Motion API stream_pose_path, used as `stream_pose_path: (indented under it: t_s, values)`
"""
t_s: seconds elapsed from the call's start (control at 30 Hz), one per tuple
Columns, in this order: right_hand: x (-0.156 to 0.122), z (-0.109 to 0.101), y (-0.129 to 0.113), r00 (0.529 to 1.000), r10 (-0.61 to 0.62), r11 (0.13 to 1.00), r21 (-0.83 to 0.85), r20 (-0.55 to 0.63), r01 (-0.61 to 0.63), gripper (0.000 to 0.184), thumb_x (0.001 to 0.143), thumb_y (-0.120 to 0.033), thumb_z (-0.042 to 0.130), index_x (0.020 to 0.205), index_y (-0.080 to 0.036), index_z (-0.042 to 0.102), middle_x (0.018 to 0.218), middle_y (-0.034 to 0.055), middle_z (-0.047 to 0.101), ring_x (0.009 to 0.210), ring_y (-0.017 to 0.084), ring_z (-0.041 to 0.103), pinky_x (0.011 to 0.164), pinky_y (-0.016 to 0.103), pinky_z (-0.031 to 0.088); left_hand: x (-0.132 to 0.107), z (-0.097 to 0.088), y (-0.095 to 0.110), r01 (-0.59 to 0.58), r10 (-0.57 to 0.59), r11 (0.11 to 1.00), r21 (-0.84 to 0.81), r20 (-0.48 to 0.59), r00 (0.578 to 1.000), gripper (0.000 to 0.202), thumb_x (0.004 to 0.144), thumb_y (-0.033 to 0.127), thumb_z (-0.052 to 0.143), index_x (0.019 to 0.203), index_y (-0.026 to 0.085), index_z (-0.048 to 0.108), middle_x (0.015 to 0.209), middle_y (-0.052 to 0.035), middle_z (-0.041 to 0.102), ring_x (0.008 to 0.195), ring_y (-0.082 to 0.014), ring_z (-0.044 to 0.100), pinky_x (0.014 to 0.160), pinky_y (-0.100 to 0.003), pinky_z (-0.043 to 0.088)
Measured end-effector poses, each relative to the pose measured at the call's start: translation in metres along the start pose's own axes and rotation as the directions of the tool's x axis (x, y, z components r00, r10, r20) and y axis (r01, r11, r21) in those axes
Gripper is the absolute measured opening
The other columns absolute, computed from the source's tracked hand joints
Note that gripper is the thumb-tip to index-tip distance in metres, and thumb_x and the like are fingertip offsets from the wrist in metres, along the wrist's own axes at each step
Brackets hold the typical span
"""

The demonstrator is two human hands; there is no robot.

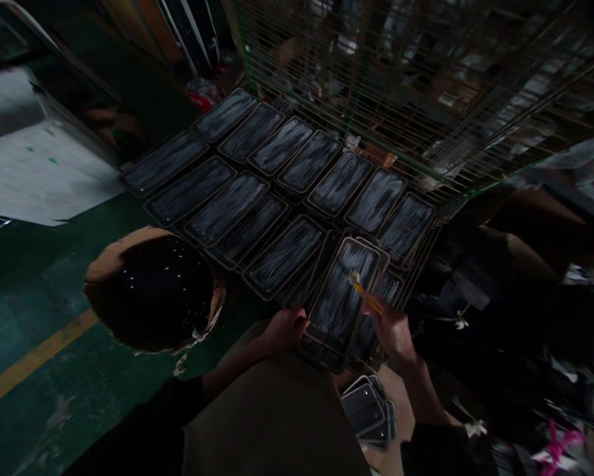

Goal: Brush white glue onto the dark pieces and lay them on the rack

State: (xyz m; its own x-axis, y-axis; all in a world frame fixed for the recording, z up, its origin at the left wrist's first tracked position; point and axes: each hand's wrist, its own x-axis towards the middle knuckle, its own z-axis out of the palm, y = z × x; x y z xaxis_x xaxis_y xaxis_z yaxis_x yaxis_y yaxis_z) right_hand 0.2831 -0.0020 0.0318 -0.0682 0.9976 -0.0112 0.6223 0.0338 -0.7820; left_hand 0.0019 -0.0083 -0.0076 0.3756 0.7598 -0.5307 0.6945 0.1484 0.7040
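Observation:
My left hand (287, 329) is closed on the near left edge of a dark rectangular panel (339, 297) streaked with white. My right hand (390, 330) grips a small brush with a yellow handle (366, 294), its bristles resting on the panel's upper right part. The panel lies on top of others on a wire rack (425, 261). Several similar white-streaked panels (257, 178) lie in two rows across the rack beyond my hands.
A round cardboard tub with dark contents (152, 291) stands on the green floor at my left. A small pile of dark panels (369, 410) lies near my right forearm. Wire mesh shelving (400, 86) rises behind the rack. A yellow floor line (34, 357) runs at left.

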Motion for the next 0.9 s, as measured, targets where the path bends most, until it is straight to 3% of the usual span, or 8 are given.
stream_pose_path:
  t_s: [0.13, 0.27, 0.33, 0.43, 0.5, 0.67, 0.8, 0.9]
  values:
    - [-0.057, 0.001, -0.028, 0.968, 0.112, 0.979, 0.140, 0.224, -0.146, 0.027, 0.098, -0.038, 0.046, 0.111, -0.025, 0.065, 0.076, 0.0007, 0.070, 0.066, 0.016, 0.069, 0.062, 0.026, 0.057, -0.001, -0.001, 0.000, -0.006, 0.006, 1.000, -0.030, 0.014, 1.000, 0.020, 0.090, 0.028, 0.049, 0.080, 0.017, 0.061, 0.060, 0.0004, 0.063, 0.057, -0.0126, 0.059, 0.056, -0.022, 0.034]
    - [-0.074, -0.006, -0.027, 0.921, 0.196, 0.904, 0.302, 0.336, -0.302, 0.027, 0.099, -0.041, 0.045, 0.109, -0.023, 0.063, 0.072, 0.0010, 0.068, 0.061, 0.016, 0.068, 0.056, 0.025, 0.057, -0.003, -0.004, 0.002, -0.019, 0.020, 0.999, -0.029, 0.024, 1.000, 0.022, 0.091, 0.031, 0.047, 0.079, 0.017, 0.060, 0.059, 0.0004, 0.062, 0.058, -0.0130, 0.059, 0.057, -0.023, 0.036]
    - [-0.068, -0.012, -0.019, 0.938, 0.211, 0.896, 0.328, 0.276, -0.298, 0.025, 0.098, -0.040, 0.046, 0.109, -0.024, 0.062, 0.072, 0.0010, 0.067, 0.061, 0.017, 0.068, 0.056, 0.026, 0.057, -0.002, -0.003, 0.003, -0.023, 0.023, 1.000, -0.004, 0.026, 0.999, 0.023, 0.092, 0.031, 0.047, 0.079, 0.018, 0.059, 0.058, 0.0005, 0.062, 0.057, -0.0131, 0.059, 0.058, -0.023, 0.036]
    - [-0.058, -0.016, -0.009, 0.977, 0.209, 0.931, 0.298, 0.031, -0.209, 0.023, 0.098, -0.038, 0.047, 0.110, -0.025, 0.061, 0.078, 0.0024, 0.068, 0.068, 0.018, 0.069, 0.062, 0.030, 0.059, -0.001, -0.002, 0.003, -0.011, 0.010, 0.999, 0.033, 0.012, 1.000, 0.022, 0.091, 0.032, 0.047, 0.080, 0.018, 0.060, 0.058, 0.0006, 0.062, 0.057, -0.0135, 0.059, 0.057, -0.023, 0.036]
    - [-0.062, -0.010, -0.008, 0.983, 0.175, 0.956, 0.248, -0.046, -0.159, 0.023, 0.098, -0.037, 0.046, 0.112, -0.025, 0.060, 0.081, 0.0032, 0.069, 0.071, 0.019, 0.069, 0.066, 0.032, 0.059, -0.001, -0.001, 0.004, -0.005, 0.005, 1.000, 0.027, 0.010, 1.000, 0.022, 0.091, 0.032, 0.047, 0.080, 0.018, 0.061, 0.057, 0.0008, 0.062, 0.056, -0.0135, 0.059, 0.057, -0.023, 0.036]
    - [-0.094, 0.021, -0.032, 0.977, 0.159, 0.952, 0.241, 0.142, -0.189, 0.027, 0.100, -0.036, 0.041, 0.118, -0.027, 0.059, 0.081, 0.0018, 0.068, 0.071, 0.018, 0.066, 0.066, 0.031, 0.056, -0.002, -0.003, 0.002, -0.027, 0.028, 0.999, -0.024, 0.027, 0.999, 0.020, 0.090, 0.031, 0.048, 0.080, 0.018, 0.060, 0.057, 0.0017, 0.062, 0.056, -0.0125, 0.059, 0.057, -0.022, 0.037]
    - [-0.103, 0.039, -0.060, 0.972, 0.212, 0.923, 0.307, 0.100, -0.233, 0.026, 0.101, -0.037, 0.040, 0.116, -0.025, 0.057, 0.079, 0.0015, 0.067, 0.071, 0.017, 0.065, 0.067, 0.031, 0.055, -0.002, -0.002, 0.000, -0.048, 0.049, 0.998, -0.041, 0.030, 0.998, 0.020, 0.090, 0.031, 0.048, 0.080, 0.018, 0.058, 0.055, 0.0022, 0.060, 0.053, -0.0121, 0.058, 0.057, -0.022, 0.037]
    - [-0.106, 0.047, -0.062, 0.955, 0.287, 0.887, 0.357, 0.073, -0.294, 0.027, 0.101, -0.040, 0.040, 0.112, -0.023, 0.058, 0.074, 0.0012, 0.066, 0.067, 0.017, 0.065, 0.066, 0.031, 0.056, -0.002, -0.001, 0.001, -0.036, 0.037, 0.999, -0.022, 0.021, 0.999, 0.019, 0.090, 0.030, 0.048, 0.077, 0.018, 0.057, 0.054, 0.0019, 0.059, 0.054, -0.0122, 0.057, 0.057, -0.022, 0.037]
